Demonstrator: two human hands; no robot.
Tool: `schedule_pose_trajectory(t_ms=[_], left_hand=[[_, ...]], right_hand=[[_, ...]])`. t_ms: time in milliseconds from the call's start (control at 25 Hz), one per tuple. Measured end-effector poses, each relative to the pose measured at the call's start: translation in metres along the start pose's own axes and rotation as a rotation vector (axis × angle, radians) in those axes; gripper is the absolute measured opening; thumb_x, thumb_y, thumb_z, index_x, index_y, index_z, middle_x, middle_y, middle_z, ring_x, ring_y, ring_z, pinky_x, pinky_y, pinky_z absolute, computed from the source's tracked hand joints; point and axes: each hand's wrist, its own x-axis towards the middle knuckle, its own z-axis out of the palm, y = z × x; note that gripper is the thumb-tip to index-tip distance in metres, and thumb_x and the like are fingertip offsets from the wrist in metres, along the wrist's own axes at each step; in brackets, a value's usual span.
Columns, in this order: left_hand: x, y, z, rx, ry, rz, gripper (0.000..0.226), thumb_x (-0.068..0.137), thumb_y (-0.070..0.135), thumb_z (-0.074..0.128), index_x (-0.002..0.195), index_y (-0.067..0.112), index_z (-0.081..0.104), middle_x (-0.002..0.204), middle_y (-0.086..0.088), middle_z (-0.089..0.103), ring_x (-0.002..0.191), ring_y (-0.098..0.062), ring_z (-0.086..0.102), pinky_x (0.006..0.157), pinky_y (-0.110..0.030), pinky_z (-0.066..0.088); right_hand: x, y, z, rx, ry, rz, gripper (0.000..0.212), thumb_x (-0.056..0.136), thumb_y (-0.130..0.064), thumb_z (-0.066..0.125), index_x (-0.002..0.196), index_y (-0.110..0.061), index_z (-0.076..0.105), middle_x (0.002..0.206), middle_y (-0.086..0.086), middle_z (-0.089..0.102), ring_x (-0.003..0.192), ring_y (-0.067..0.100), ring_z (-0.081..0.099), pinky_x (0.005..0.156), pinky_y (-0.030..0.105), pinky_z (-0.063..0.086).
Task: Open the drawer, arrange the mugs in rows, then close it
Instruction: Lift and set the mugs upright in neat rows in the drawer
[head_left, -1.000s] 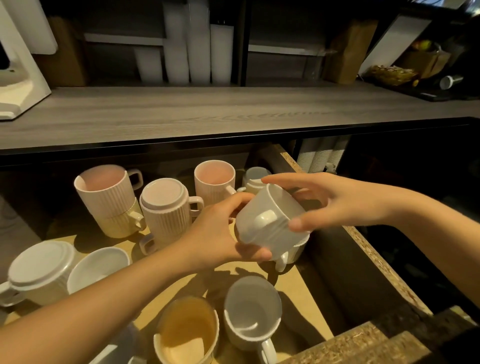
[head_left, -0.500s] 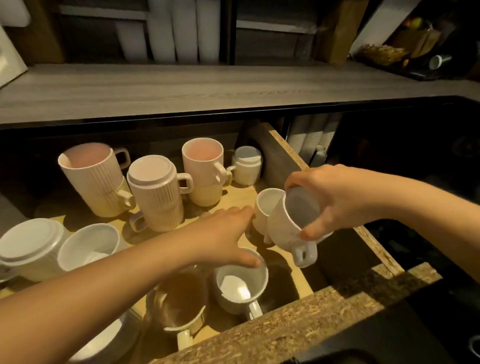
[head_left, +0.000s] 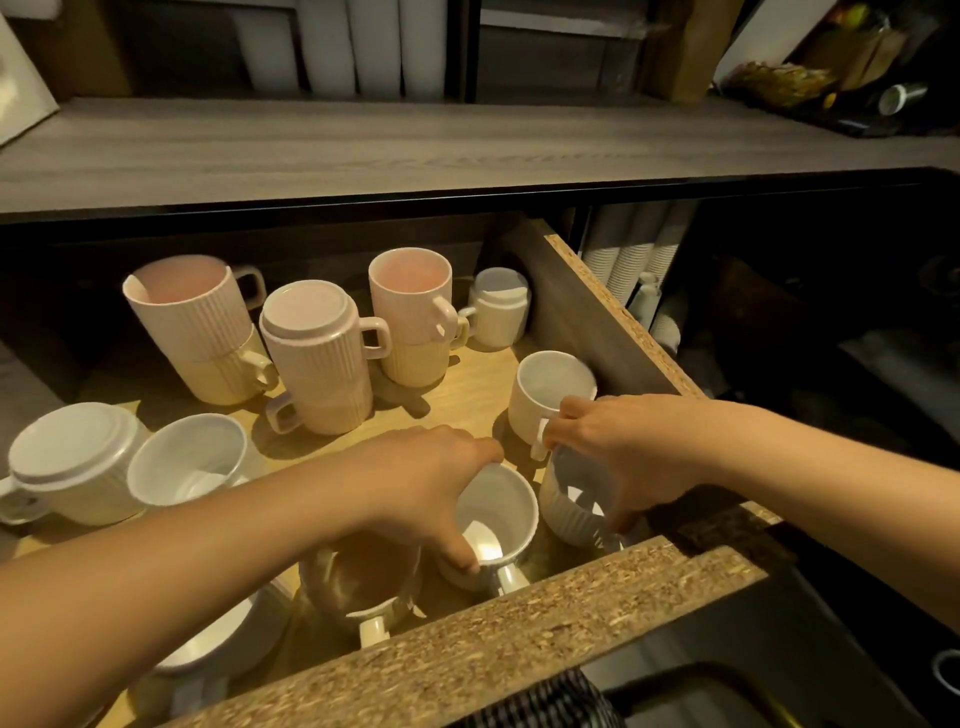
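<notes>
Gripping the smooth white mug by its rim, our left hand reaches down from above. The fingers curl over the far edge of the rim, and the thumb is set against the near side. This mug stands upright near the front of the open drawer, with its handle toward us.

Our right hand clamps the ribbed white mug from above. The fingers are hooked over its far rim and the thumb runs down its right side. This mug sits just right of the smooth one, in the front right corner. We cannot tell whether its base rests on the drawer floor.

Directly behind the right hand, a second white mug stands upright against the right wall, handle toward us. A tan mug lies partly under our left wrist.

The back row holds, from left to right:
- a pink mug on a cream mug;
- an inverted pink stack;
- a pink-on-cream stack;
- a small inverted white mug.

At the left side, an inverted white mug sits just beside an upright white cup.
</notes>
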Motion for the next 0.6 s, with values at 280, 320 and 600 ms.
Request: schedule_pose_trajectory(t_ms=[280, 320, 600], left_hand=[[0.0008, -0.0018, 0.003, -0.022, 0.081, 0.03, 0.08, 0.067, 0.051, 0.075, 0.134, 0.029, 0.037, 0.126, 0.004, 0.051, 0.11, -0.013, 0.048, 0.091, -0.034, 0.049], [0.0008, -0.001, 0.0034, -0.006, 0.077, 0.035, 0.081, 0.067, 0.052, 0.075, 0.134, 0.029, 0.037, 0.126, 0.004, 0.051, 0.111, -0.014, 0.048, 0.091, -0.034, 0.049], [-0.0018, 0.0005, 0.0051, -0.022, 0.037, 0.046, 0.082, 0.068, 0.054, 0.073, 0.136, 0.03, 0.034, 0.127, 0.005, 0.05, 0.111, -0.013, 0.048, 0.091, -0.035, 0.048]], right_hand=[[0.0039, 0.0032, 0.0056, 0.077, -0.026, -0.023, 0.084, 0.068, -0.033, 0.081, 0.134, -0.024, 0.03, 0.13, -0.001, 0.043, 0.107, 0.02, 0.051, 0.09, 0.031, 0.05], [0.0039, 0.0034, 0.0054, 0.077, -0.026, -0.021, 0.084, 0.068, -0.033, 0.081, 0.134, -0.024, 0.03, 0.129, -0.001, 0.042, 0.107, 0.02, 0.051, 0.089, 0.031, 0.05], [0.0028, 0.0029, 0.0026, 0.065, -0.05, -0.008, 0.082, 0.071, -0.034, 0.079, 0.135, -0.023, 0.029, 0.131, -0.001, 0.043, 0.106, 0.018, 0.05, 0.086, 0.026, 0.048]])
